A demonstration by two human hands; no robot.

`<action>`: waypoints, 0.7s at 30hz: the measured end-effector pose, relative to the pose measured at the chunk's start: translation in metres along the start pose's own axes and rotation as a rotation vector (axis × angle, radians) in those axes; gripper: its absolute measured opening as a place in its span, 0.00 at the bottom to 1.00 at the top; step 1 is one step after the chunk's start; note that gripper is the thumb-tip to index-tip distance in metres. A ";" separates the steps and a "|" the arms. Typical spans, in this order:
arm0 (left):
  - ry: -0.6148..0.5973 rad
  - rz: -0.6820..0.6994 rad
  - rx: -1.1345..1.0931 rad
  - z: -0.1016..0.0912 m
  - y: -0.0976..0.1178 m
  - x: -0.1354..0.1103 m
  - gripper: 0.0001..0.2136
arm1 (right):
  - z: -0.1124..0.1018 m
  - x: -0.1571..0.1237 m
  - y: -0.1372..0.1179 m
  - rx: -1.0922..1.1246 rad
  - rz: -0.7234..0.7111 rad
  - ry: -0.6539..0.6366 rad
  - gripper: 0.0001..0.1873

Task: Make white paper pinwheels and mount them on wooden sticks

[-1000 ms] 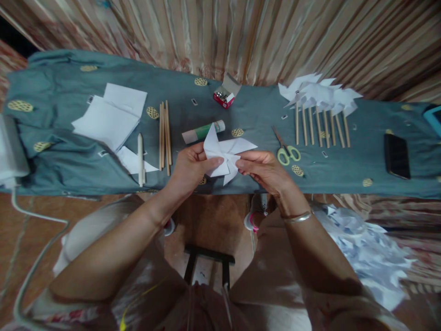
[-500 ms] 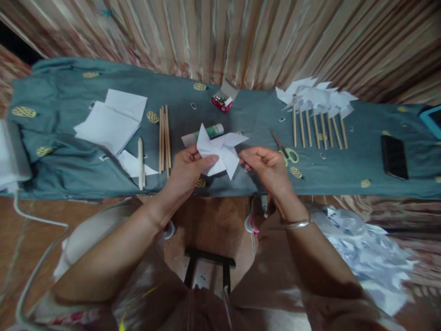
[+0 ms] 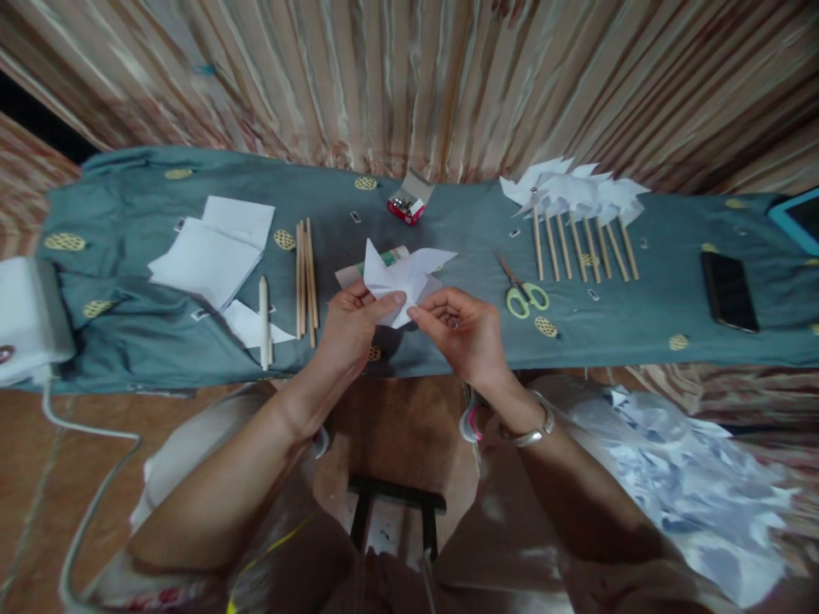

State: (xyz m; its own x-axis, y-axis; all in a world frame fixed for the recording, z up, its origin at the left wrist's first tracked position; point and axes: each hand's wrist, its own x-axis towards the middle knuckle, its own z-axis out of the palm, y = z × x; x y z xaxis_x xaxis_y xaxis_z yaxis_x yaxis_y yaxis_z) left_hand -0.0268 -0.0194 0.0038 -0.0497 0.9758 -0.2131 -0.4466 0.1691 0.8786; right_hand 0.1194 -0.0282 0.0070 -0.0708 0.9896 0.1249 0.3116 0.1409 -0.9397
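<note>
A white paper pinwheel (image 3: 404, 275) is held up over the near edge of the cloth-covered table. My left hand (image 3: 357, 317) pinches its left side, thumb on top near the folds. The fingers of my right hand (image 3: 461, 328) are closed on its lower right part, the thumb pressing close to the centre. A glue stick (image 3: 349, 275) lies behind the pinwheel, partly covered by it. Farther back stands an open red box (image 3: 405, 210) of small metal pieces, possibly pins. Green-handled scissors (image 3: 525, 298) lie right of my right hand.
Several wooden sticks (image 3: 305, 277) and a white pen-like tool (image 3: 264, 324) lie left, beside stacked paper squares (image 3: 217, 256). Finished pinwheels (image 3: 579, 192) on sticks sit at the right, near a phone (image 3: 729, 290). A white device (image 3: 31, 320) stands at the left end.
My right hand has moved left from the pinwheel's right tip to near its centre, bringing paper inward. The scissors show fully now. The whole view has shifted slightly.
</note>
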 end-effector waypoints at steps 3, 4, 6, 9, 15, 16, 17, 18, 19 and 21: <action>0.000 0.006 0.005 0.000 0.000 0.002 0.14 | -0.002 0.000 -0.001 -0.025 0.000 0.001 0.10; 0.000 0.006 0.010 0.000 0.000 0.002 0.15 | -0.002 0.000 -0.001 -0.027 -0.001 0.001 0.10; -0.002 0.004 0.025 0.000 0.000 0.002 0.16 | -0.002 0.001 -0.002 -0.027 -0.001 -0.002 0.11; -0.002 0.000 0.033 0.000 0.001 0.000 0.16 | -0.002 0.001 -0.001 -0.008 -0.003 -0.008 0.13; 0.018 -0.011 0.029 -0.001 0.002 0.000 0.15 | 0.000 0.001 0.001 0.051 -0.006 -0.013 0.14; 0.016 -0.012 0.030 -0.001 0.002 0.000 0.15 | 0.000 0.001 0.001 0.058 -0.007 -0.011 0.14; 0.012 -0.013 0.032 0.000 0.002 -0.001 0.15 | 0.000 0.001 0.000 0.064 -0.008 -0.008 0.15; 0.008 -0.014 0.033 0.000 0.002 -0.001 0.15 | 0.000 0.001 0.000 0.068 -0.008 -0.005 0.16; 0.004 -0.016 0.031 0.000 0.002 -0.001 0.15 | 0.000 0.001 0.000 0.070 -0.004 -0.005 0.17; 0.009 -0.016 0.020 0.001 0.003 -0.001 0.14 | 0.000 0.001 -0.001 0.070 0.008 -0.002 0.19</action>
State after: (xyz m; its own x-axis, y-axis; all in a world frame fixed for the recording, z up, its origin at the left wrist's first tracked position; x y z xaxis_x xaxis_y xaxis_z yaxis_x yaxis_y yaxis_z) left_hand -0.0275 -0.0204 0.0066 -0.0508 0.9717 -0.2305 -0.4292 0.1872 0.8836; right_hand 0.1188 -0.0274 0.0079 -0.0699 0.9907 0.1165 0.2454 0.1303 -0.9606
